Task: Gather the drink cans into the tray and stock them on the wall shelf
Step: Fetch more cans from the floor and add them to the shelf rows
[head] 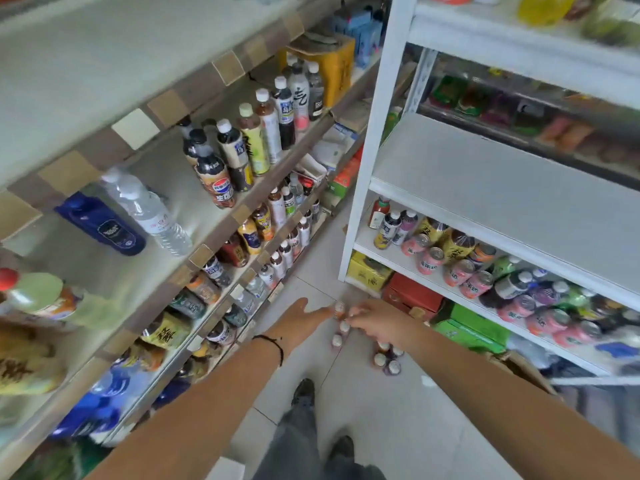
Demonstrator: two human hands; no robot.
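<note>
Both my arms reach down toward several small drink bottles standing on the floor. My left hand (pixel 300 318) has straight fingers that touch the farthest bottle (pixel 339 309). My right hand (pixel 372 318) curls its fingers over the white cap of another bottle (pixel 344 327). One more bottle (pixel 336 341) stands just below them. A second cluster of small bottles (pixel 387 358) stands to the right under my right forearm. Pink cans (pixel 431 259) lie on the white rack's lower shelf. No tray is visible.
A tiled wall shelf (pixel 207 251) full of bottles runs along the left. The white metal rack (pixel 360 168) stands on the right, with coloured cartons (pixel 412 294) below it. My feet (pixel 303 393) stand on the grey floor in the narrow aisle between.
</note>
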